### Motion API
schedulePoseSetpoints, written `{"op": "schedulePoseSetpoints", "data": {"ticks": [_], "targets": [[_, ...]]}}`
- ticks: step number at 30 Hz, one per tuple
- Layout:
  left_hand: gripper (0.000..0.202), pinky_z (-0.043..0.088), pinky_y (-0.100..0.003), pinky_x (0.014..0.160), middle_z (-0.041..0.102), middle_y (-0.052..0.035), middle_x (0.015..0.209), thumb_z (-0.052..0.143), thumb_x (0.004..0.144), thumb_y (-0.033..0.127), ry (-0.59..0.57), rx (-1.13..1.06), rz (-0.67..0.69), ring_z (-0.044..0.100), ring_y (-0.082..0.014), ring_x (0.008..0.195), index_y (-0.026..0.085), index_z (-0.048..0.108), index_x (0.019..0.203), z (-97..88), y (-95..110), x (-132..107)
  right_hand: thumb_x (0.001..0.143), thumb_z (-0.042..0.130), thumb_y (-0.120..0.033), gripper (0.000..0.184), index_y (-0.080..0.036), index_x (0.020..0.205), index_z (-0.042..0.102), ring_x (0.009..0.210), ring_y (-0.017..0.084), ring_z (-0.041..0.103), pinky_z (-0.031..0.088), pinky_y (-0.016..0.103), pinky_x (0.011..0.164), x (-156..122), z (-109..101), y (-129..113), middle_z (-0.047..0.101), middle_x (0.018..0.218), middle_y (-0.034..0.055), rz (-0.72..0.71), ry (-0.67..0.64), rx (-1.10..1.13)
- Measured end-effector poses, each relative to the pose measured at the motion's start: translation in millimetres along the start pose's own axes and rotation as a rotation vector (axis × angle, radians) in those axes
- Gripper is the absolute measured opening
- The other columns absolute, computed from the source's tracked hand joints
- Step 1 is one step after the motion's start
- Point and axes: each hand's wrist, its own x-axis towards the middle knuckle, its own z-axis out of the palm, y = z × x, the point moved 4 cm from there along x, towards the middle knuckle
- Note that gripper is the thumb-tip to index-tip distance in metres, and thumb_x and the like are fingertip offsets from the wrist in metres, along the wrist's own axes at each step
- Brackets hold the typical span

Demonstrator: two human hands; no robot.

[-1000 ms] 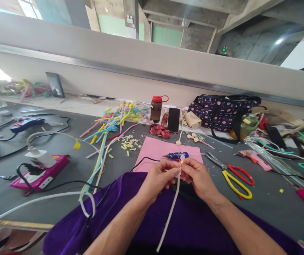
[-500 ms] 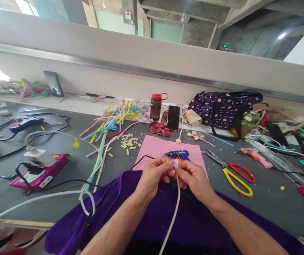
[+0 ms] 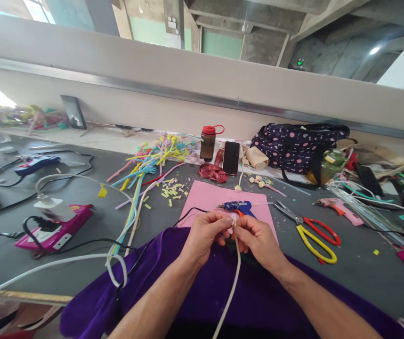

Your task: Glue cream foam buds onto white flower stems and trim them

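Note:
My left hand (image 3: pixel 207 231) and my right hand (image 3: pixel 256 235) meet over the near edge of a pink sheet (image 3: pixel 202 195). Between the fingertips sits a small pale pink and white piece, mostly covered by the fingers. From it a cream fuzzy stem (image 3: pixel 236 278) hangs down toward my lap, pinched near its top by my right hand. My left thumb and fingers close on the pale piece. Just beyond the hands, a blue glue gun (image 3: pixel 236 205) lies on the sheet. Scissors with red and yellow handles (image 3: pixel 311 230) lie open to the right.
Bundled coloured fuzzy stems (image 3: pixel 145 165) and cut yellow bits (image 3: pixel 170 190) lie left of the sheet. A bottle (image 3: pixel 208 143), a phone (image 3: pixel 230 157) and a patterned bag (image 3: pixel 294 146) stand behind. A pink glue gun (image 3: pixel 343 210) is at right; a magenta power strip (image 3: pixel 75 226) with cables is at left.
The pale piece between the fingertips is more covered, as the right fingertips have shifted slightly over it. Both hands otherwise keep their place, and the whole view has shifted very slightly.

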Motion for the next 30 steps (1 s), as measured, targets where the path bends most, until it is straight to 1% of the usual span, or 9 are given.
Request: {"op": "schedulePoseSetpoints", "data": {"ticks": [11,17,30], "targets": [[0.022,0.035,-0.015,0.037,0.056,0.0015,0.048,0.068,0.068,0.032,-0.023,0.038,0.021,0.045,-0.0046,0.038,0.012,0.061,0.062,0.6,0.5,-0.4,0.084,0.056,-0.032,0.019,-0.019,0.070,0.056,0.042,0.010,0.048,0.038,0.021,0.043,-0.1,1.7,-0.6,0.053,0.050,-0.0038,-0.006,-0.025,-0.017],[0.022,0.035,-0.015,0.036,0.056,0.0024,0.047,0.068,0.068,0.031,-0.015,0.050,0.010,0.044,-0.0042,0.036,0.013,0.060,0.061,1.2,1.4,-1.3,0.084,0.056,-0.033,0.020,-0.019,0.071,0.056,0.042,0.010,0.049,0.039,0.022,0.043,0.0,2.6,1.0,0.053,0.050,-0.0037,-0.013,-0.032,-0.016],[0.023,0.035,-0.015,0.037,0.055,0.0017,0.048,0.069,0.068,0.032,-0.029,0.056,0.010,0.043,-0.0044,0.037,0.013,0.059,0.060,0.6,-0.3,-1.0,0.083,0.056,-0.032,0.020,-0.018,0.070,0.056,0.041,0.009,0.047,0.037,0.021,0.043,-0.5,2.6,0.7,0.051,0.048,-0.0053,0.005,-0.037,-0.007]]}}
